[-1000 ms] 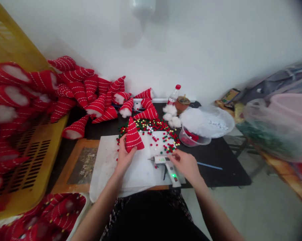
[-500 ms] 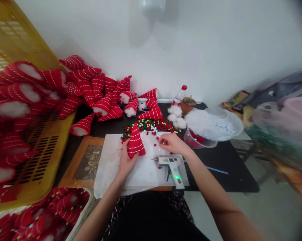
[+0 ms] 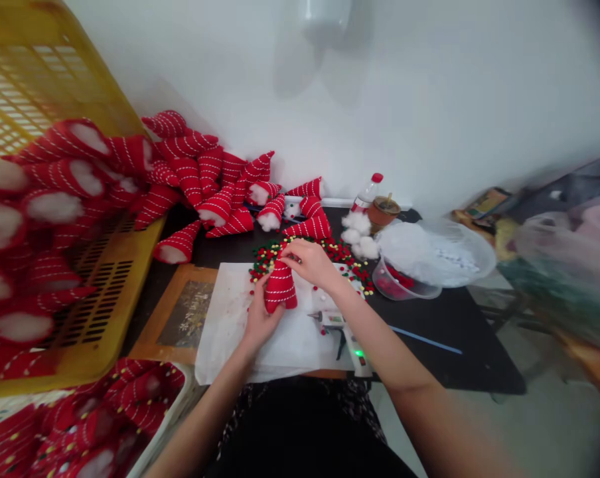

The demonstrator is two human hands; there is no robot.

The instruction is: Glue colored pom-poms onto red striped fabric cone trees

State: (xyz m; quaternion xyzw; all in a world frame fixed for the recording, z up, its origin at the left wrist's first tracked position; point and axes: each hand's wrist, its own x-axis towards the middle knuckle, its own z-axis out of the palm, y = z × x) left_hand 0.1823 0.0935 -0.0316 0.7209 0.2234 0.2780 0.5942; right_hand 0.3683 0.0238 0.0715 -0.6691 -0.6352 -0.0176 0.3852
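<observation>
My left hand [image 3: 264,317] is wrapped round the lower side of a red cone hat [image 3: 281,291] with white dashed stripes, held upright over white paper [image 3: 230,332]. My right hand [image 3: 310,262] is closed in a pinch at the hat's upper part; what its fingertips hold, if anything, is hidden. Below the right forearm lies a white glue gun [image 3: 334,320] with a green light, its nozzle to the left. Small red, green, yellow and white pom-poms [image 3: 364,282] are scattered behind the hands.
On the left, a yellow crate [image 3: 108,312] and the table's back hold a heap of striped cones [image 3: 175,244]. A bin [image 3: 180,392] of dotted cones stands below. Cotton balls [image 3: 364,247], a bottle [image 3: 367,192], a brown cup [image 3: 383,211] and a plastic tub [image 3: 404,287] stand right.
My right hand has moved left and up from the paper to the hat's upper part. My left hand still holds the hat. The camera view has shifted slightly left.
</observation>
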